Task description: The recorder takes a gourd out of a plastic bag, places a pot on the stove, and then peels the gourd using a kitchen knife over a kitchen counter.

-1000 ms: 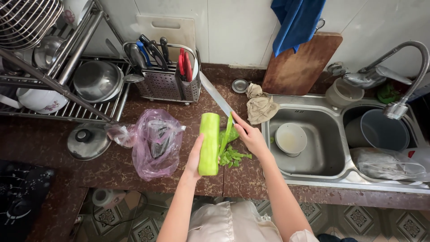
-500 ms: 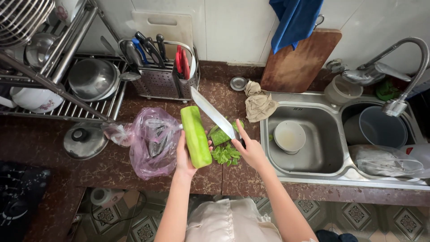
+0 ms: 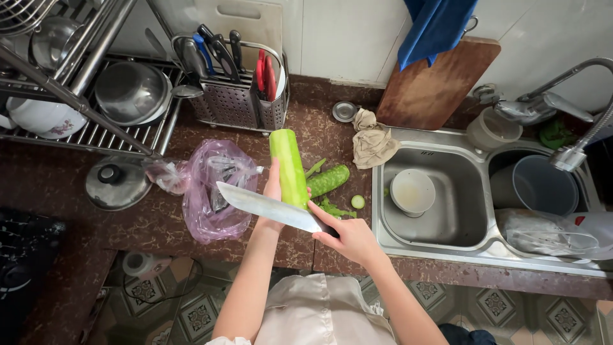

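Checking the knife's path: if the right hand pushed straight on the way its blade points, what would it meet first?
Probably the left hand holding the peeled cucumber; the right hand's knife already crosses there. Beyond lies the purple bag.

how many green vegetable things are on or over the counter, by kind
peeled pale green gourd, held in the left hand: 1
unpeeled dark green gourd lying on the counter: 1
cut round end slice: 1
heap of green peelings: 1
total: 4
The right hand holds the knife across the peeled gourd.
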